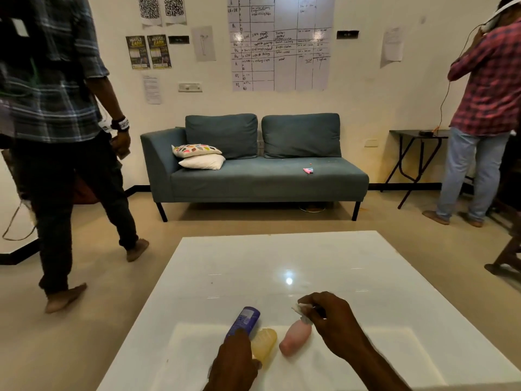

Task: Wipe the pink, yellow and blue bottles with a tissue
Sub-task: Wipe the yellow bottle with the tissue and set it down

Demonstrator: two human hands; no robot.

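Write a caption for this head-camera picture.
Right hand pinches a tissue above the pink bottle; left hand rests over blue and yellow bottles.

A blue bottle (244, 320), a translucent yellow bottle (265, 343) and a pink bottle (296, 335) are seen on a glossy white tabletop (253, 266), a white tissue (299, 309) beside them, a teal sofa (253, 170) behind.

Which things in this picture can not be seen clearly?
Head view only:
- Lower end of the blue cylindrical bottle: covered by the left hand.
- Near end of the translucent yellow bottle: the same hand hides it.
- Crumpled white tissue: mostly inside the right hand.
- Blue bottle's label: too small to read.
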